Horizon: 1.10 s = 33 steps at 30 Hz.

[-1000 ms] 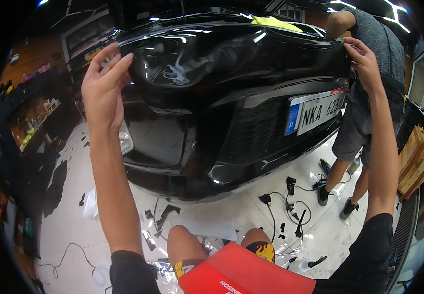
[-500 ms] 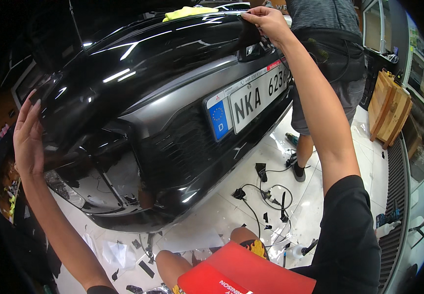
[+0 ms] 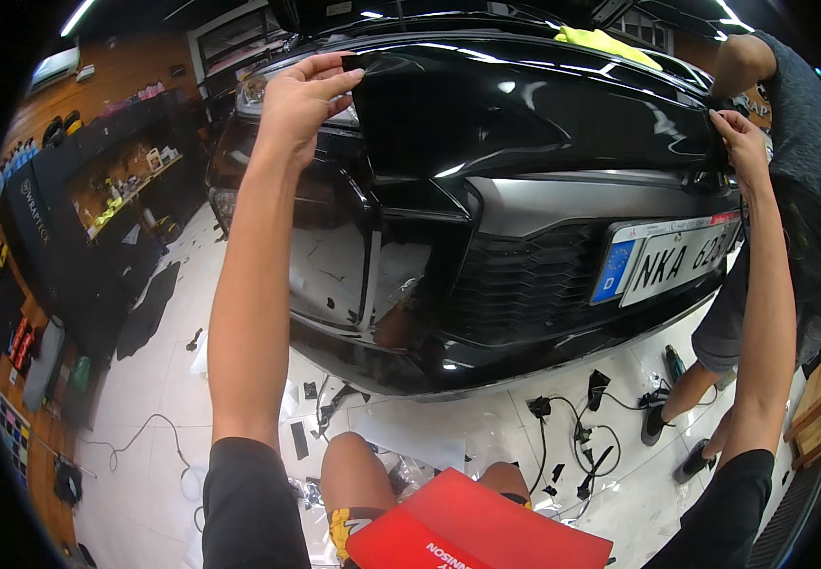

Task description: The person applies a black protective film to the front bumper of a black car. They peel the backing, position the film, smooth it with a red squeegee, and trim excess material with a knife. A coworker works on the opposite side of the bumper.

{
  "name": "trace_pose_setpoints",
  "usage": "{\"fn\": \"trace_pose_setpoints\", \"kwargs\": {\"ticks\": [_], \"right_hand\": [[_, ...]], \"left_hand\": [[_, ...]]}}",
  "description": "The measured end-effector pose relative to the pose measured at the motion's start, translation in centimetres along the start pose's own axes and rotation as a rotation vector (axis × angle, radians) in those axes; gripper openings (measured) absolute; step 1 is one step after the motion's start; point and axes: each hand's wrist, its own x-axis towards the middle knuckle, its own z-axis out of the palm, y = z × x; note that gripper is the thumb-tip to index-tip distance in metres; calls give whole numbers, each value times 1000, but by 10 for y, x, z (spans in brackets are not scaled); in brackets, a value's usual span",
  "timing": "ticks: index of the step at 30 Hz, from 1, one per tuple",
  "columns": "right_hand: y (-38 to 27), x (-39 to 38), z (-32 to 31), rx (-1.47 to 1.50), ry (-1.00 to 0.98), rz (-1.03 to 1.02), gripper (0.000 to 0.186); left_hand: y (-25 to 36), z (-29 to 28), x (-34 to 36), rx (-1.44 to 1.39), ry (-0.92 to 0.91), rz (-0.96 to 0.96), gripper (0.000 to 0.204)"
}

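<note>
A sheet of glossy black vinyl film (image 3: 486, 119) spans the front of a black car, above the silver grille trim (image 3: 562, 201). Between thumb and fingers, my left hand (image 3: 304, 104) pinches the film's upper left corner, close to the headlight. My right hand (image 3: 746, 147) pinches the right end, above the number plate (image 3: 662, 261). The sheet looks taut between both hands, with bright ceiling reflections on it. How much of it touches the car, I cannot tell.
Another person (image 3: 809, 142) stands close on the right. A yellow-green cloth (image 3: 608, 45) lies on the car's front. Cables (image 3: 576, 427) and black scraps litter the tiled floor. A red card or folder (image 3: 477, 526) lies near my lap. A dark cabinet (image 3: 59, 237) stands left.
My view has swung left. My left hand, earlier open with fingers extended, now pinches the film's corner. My right hand keeps its pinch on the other end.
</note>
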Motion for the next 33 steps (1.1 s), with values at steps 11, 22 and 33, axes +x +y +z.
{"fn": "trace_pose_setpoints", "kwargs": {"ticks": [11, 22, 33], "right_hand": [[-10, -2, 26, -91, -10, -33, 20], [1, 11, 10, -281, 17, -27, 27], [4, 8, 41, -404, 213, -252, 27]], "left_hand": [[-26, -13, 1, 220, 73, 77, 33], [-37, 3, 4, 494, 111, 103, 46], [-69, -36, 33, 286, 2, 64, 49]]}}
